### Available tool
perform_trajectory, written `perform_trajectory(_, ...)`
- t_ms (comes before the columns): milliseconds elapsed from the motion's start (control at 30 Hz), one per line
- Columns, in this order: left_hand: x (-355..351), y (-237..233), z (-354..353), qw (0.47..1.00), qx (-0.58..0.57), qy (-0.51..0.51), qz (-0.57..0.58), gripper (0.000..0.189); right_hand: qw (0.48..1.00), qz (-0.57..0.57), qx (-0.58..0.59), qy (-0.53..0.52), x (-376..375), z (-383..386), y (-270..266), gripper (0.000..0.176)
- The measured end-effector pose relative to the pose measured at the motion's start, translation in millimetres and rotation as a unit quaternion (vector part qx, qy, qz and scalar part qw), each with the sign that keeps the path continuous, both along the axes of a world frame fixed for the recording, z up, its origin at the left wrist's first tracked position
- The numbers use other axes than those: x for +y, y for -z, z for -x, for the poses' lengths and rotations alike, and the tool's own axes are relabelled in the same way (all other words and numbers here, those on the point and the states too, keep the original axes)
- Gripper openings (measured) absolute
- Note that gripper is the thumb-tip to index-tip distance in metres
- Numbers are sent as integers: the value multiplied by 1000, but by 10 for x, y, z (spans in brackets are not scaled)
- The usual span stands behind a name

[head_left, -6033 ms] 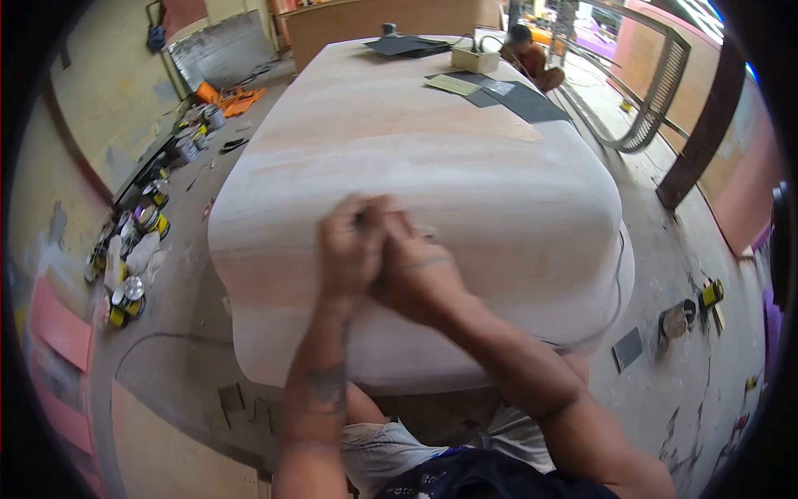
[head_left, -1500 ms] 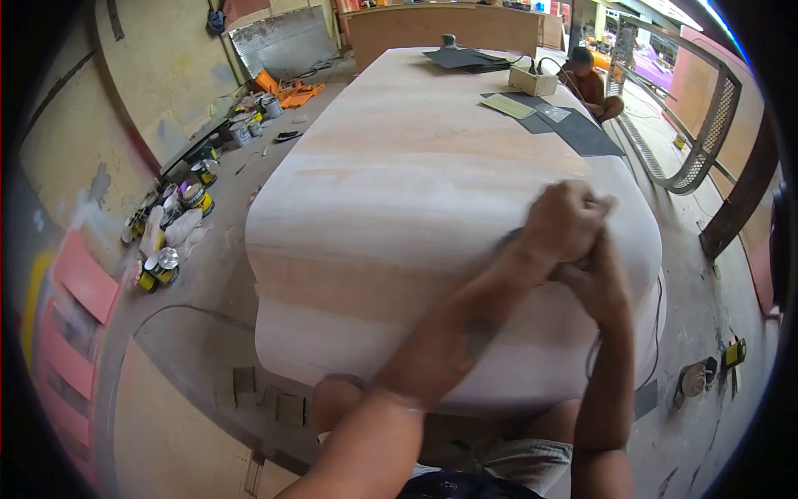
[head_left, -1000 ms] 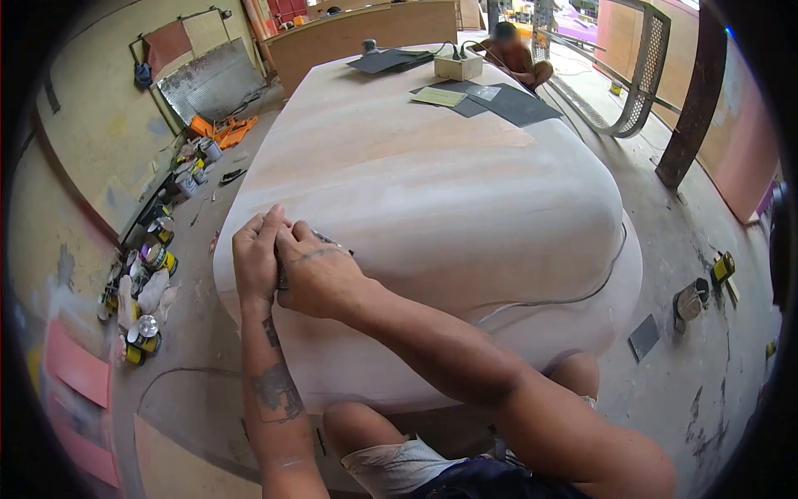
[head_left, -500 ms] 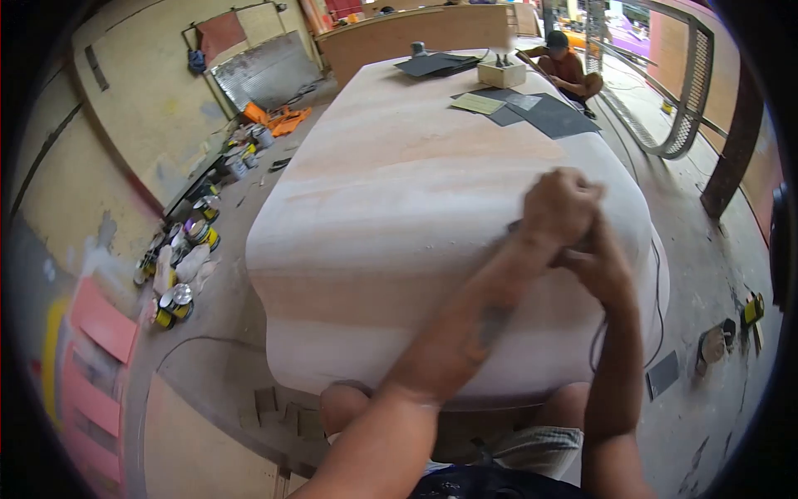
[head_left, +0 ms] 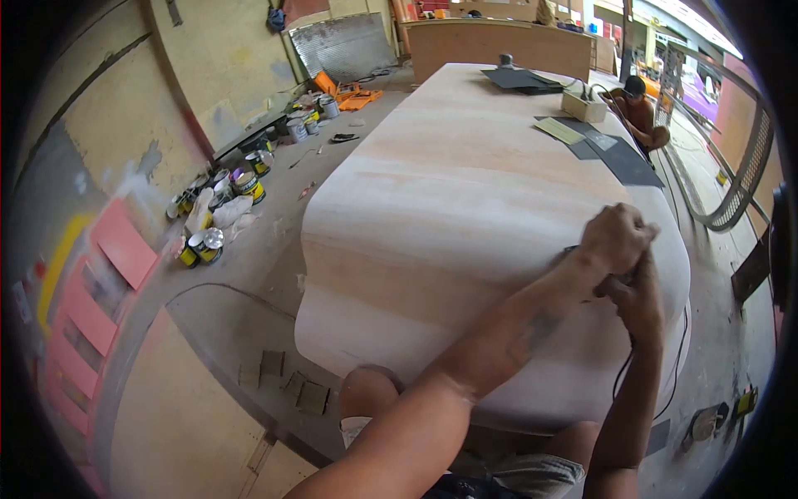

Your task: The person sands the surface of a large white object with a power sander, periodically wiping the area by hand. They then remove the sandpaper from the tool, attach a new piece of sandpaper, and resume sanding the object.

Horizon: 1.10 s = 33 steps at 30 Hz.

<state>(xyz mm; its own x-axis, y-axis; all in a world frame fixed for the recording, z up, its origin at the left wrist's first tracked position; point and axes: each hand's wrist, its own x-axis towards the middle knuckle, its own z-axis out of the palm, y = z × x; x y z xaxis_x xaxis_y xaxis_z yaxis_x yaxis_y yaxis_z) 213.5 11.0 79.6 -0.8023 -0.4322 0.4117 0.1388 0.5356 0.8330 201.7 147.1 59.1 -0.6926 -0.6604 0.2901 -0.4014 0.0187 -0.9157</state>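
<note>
Our left hand (head_left: 617, 239) and right hand (head_left: 642, 306) clench, seemingly on a mostly hidden dark tool (head_left: 570, 249), right of centre on the big whitish-pink round-edged body (head_left: 416, 218); tilting could gouge it, the thin black cable (head_left: 619, 376) lower right could snag.

Yellowish wall (head_left: 224, 58), scuffed grey floor (head_left: 266, 216); daylight, apparently, beyond.

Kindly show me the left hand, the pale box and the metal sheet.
Left hand (head_left: 613, 239), head view: back of the hand.
Pale box (head_left: 582, 109), head view: front side.
Metal sheet (head_left: 344, 48), head view: middle.
</note>
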Motion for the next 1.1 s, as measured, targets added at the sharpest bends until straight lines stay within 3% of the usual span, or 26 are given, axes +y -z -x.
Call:
perform_trajectory(167, -1137, -58, -1025, 996, 0, -82, -30, 50, 993, -60, 78, -65, -1180, -580, -12, 74)
perform_trajectory(233, -1575, 30, -1413, 991, 51, -123, -20, 55, 986, -79, 122, -87, -1633, -965, -94, 71)
perform_trajectory(300, -1979, 39, -1873, 988, 57, -138, -31, 54, 967, -140, 185, -106, -2040, -1347, -203, 71)
perform_trajectory(367, -2359, 56, -2312, 982, 52, -181, -13, 52, 943, -132, 277, -132, -2427, -1699, -210, 68)
perform_trajectory(433, -2691, 65, -2789, 978, 37, -203, -19, 46, 946, -165, 247, -129, -2807, -2124, -270, 72)
perform_trajectory(500, -3090, 200, -3185, 977, 65, -201, -36, 41, 920, -125, 327, -178, -3197, -2396, -62, 72)
perform_trajectory(567, -3311, 200, -3583, 965, 75, -251, -3, 38, 929, -121, 276, -214, -3570, -2716, 4, 73)
perform_trajectory(700, -3642, 173, -4044, 955, 78, -253, -134, 37, 932, -57, 275, -227, -3937, -3143, -10, 75)
perform_trajectory(733, -3609, 134, -4042, 951, 75, -244, -174, 36, 934, -57, 265, -234, -3934, -3158, -10, 75)
perform_trajectory(867, -3376, 64, -3714, 965, 72, -221, -121, 35, 928, -94, 265, -245, -3755, -2817, -74, 70)
perform_trajectory(933, -3364, 173, -3344, 976, 67, -202, -57, 36, 927, -136, 240, -256, -3351, -2467, -232, 80)
perform_trajectory(967, -3019, 17, -3130, 977, 52, -203, -37, 40, 933, -159, 225, -229, -3219, -2291, -214, 79)
perform_trajectory(1033, -2890, 149, -2600, 984, 103, -145, 35, 46, 948, -153, 223, -169, -2906, -1915, -109, 76)
perform_trajectory(1067, -2738, 174, -2325, 986, 60, -157, -5, 49, 956, -124, 232, -130, -2707, -1722, -62, 73)
perform_trajectory(1100, -2409, 89, -2112, 988, 82, -128, -16, 50, 954, -189, 201, -117, -2377, -1607, -290, 71)
